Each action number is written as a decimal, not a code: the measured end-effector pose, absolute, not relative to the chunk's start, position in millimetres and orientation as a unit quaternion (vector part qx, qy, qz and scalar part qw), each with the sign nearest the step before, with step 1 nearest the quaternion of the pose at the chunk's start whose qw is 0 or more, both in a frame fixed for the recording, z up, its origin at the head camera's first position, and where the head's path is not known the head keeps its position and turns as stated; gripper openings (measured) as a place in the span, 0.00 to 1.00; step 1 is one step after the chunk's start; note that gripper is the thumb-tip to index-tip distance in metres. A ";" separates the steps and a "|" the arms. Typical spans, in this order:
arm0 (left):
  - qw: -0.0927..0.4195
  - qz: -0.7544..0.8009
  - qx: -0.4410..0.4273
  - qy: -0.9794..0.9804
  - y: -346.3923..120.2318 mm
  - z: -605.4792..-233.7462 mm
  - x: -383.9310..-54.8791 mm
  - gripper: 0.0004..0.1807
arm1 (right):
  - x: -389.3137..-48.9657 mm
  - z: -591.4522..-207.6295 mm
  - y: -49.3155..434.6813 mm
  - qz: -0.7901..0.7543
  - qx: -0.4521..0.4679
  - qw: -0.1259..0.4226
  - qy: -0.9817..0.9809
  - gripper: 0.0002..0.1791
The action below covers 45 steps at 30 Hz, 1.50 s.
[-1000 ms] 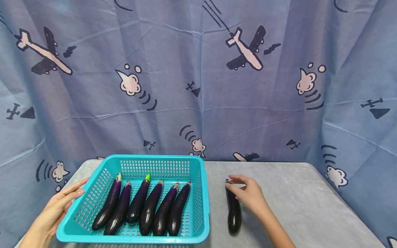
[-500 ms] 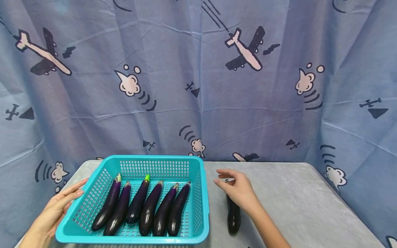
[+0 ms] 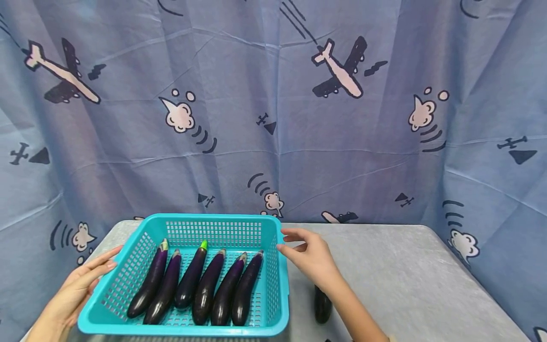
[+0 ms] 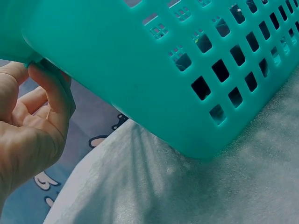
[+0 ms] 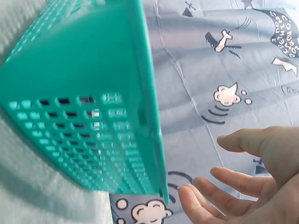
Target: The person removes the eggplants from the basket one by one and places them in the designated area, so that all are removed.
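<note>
The basket [image 3: 183,330] at the lower left of the frame is bright turquoise, its walls patterned with rows of little holes. I see glossy eggplants [image 3: 208,287] in it, purple deepening almost to black, one tipped vivid green. Lower right of centre, another eggplant [image 3: 322,306] looks black. The table [image 3: 406,275] is mottled grey; the blue-violet curtain [image 3: 231,118] above carries black-and-pale-pink aeroplanes [image 3: 342,76] and pale puffs [image 3: 179,117].

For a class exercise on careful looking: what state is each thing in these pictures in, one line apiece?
Turquoise basket: upright, open-topped, loaded.
Six eggplants: in the basket, side by side.
Loose eggplant: lying outside the basket on the table, partly hidden.
Left grip: holding the basket at its left side.
Right grip: near the basket, holding nothing.
Patterned curtain: hanging, creased.
</note>
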<state>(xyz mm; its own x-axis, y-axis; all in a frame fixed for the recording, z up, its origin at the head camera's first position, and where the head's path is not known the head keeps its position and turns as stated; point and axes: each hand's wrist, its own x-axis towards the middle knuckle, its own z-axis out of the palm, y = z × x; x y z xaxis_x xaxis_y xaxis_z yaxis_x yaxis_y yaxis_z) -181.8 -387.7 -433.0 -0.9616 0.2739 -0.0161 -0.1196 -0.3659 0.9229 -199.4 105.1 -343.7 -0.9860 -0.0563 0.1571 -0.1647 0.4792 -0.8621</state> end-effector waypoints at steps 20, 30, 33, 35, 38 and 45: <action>0.113 0.810 0.061 0.573 -385.2 -433.9 -182.8 0.27 | -199.2 -348.9 63.8 0.543 0.116 -0.040 -0.830 0.28; 0.107 0.811 0.056 0.572 -384.1 -434.8 -181.9 0.28 | -202.4 -359.5 44.8 0.585 0.073 -0.091 -0.802 0.32; 0.099 0.803 0.047 0.586 -384.1 -435.2 -181.1 0.28 | -202.4 -362.8 39.3 0.590 0.062 -0.098 -0.799 0.31; 0.098 0.801 0.045 0.589 -384.4 -434.9 -180.8 0.28 | -202.7 -365.5 35.8 0.590 0.053 -0.101 -0.799 0.30; 0.108 0.809 0.050 0.576 -385.3 -434.1 -180.6 0.28 | -204.1 -368.7 31.5 0.592 0.036 -0.108 -0.798 0.29; 0.132 0.823 0.063 0.549 -387.0 -431.8 -180.4 0.29 | -208.2 -374.0 23.9 0.593 0.008 -0.130 -0.795 0.27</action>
<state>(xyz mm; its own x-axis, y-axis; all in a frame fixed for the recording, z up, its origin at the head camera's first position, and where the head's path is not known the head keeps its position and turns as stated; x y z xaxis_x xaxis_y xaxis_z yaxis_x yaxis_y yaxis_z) -180.4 -387.0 -431.8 -0.9570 0.2873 -0.0409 -0.1481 -0.3624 0.9202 -208.2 23.9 -374.0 -0.9663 -0.1660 -0.1966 0.1410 0.2976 -0.9442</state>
